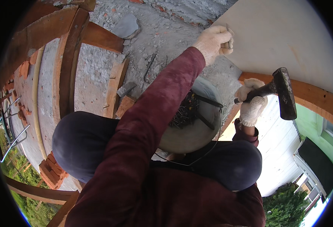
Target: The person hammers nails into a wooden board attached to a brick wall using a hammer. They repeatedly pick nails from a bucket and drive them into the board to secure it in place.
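Pinching a thin metal nail (227, 30) upright against the smooth pale flat board (283, 41), the white knit-gloved left hand (213, 41) is closed tight around it — a stray blow could hit those fingers. To its right, the gloved right hand (251, 106) fully grips the dark-handled hammer (281, 92) with its rough steel head raised — a rounded grey bucket of dark nails (191, 121) sits below both.

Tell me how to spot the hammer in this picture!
Find the big pale board at the upper right. Just below its wooden edge, the gloved right hand grips a hammer. Its dark, rusty metal head is unlike the small nail the left hand pinches.
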Available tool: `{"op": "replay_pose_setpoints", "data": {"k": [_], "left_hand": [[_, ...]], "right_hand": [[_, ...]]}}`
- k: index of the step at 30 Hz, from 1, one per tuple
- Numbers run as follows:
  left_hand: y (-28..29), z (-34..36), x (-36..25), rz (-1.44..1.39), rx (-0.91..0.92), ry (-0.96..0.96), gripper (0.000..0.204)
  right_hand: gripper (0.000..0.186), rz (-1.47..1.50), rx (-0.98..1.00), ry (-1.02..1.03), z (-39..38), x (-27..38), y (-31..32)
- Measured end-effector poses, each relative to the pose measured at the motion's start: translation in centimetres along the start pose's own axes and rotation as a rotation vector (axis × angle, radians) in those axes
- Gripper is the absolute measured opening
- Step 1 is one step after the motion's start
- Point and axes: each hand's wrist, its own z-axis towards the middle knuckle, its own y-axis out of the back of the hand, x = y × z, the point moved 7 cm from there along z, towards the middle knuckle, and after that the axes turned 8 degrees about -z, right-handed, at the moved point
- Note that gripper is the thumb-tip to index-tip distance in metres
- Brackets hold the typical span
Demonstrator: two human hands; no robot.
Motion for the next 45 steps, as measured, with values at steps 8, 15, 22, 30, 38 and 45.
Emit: {"op": "replay_pose_setpoints", "data": {"k": [8,15,22,30,38,45], "left_hand": [[0.1,-0.2,0.0,0.052,-0.062,0.042,0.015],[-0.7,1.1,0.8,-0.231,-0.029,0.012,0.015],[-0.3,1.8,0.8,-0.288,-0.013,0.036,0.014],[-0.5,1.6,0.0,-0.237,-0.049,0.044,0.016],[-0.4,1.7,0.1,-0.234,0.07,0.062,0.018],[0.0,1.3,-0.5,-0.127,-0.035,0.054,0.025]], "right_hand": [[0.074,-0.066,-0.018,0.04,-1.3,-1.4,-0.2],[0.056,-0.276,-0.029,0.005,-0.8,-5.0,0.8],[0.042,-0.197,-0.067,-0.044,-2.0,-6.7,-0.2],[0.042,-0.346,-0.013,-0.095,1.8,-7.8,-2.5],[0.034,-0.254,-0.066,0.073,-0.1,-6.6,-1.8],[0.048,-0.299,-0.062,-0.039,1.9,-7.5,-2.2]]}}
